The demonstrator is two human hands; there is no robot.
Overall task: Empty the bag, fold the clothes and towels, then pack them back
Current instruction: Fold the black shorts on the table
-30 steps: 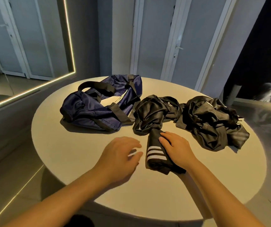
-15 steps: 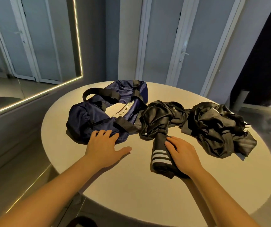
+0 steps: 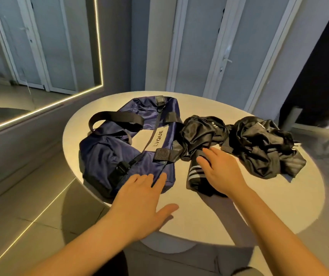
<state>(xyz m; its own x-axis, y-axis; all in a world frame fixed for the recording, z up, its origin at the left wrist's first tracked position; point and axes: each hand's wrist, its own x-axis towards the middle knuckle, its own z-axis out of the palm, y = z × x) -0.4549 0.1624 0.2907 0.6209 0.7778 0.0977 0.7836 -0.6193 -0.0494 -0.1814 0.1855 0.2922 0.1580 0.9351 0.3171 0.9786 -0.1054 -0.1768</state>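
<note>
A navy duffel bag [image 3: 107, 152] with black straps lies slumped on the left of the round table [image 3: 279, 206]. My left hand [image 3: 141, 204] lies flat with straight fingers, fingertips touching the bag's near edge. Right of the bag a black garment with white stripes [image 3: 194, 174] stretches toward me; my right hand [image 3: 223, 172] rests flat on it, fingers extended. Its crumpled upper part [image 3: 199, 134] bunches against the bag. A second crumpled black garment [image 3: 259, 144] lies further right.
The table's near edge runs just under my forearms, with grey floor below. A lit mirror [image 3: 40, 56] hangs on the left wall. Pale closet doors [image 3: 229, 46] stand behind the table.
My left hand has moved from the bare tabletop left and forward to the bag's near edge. My right hand has stayed on the striped garment. The view has shifted closer.
</note>
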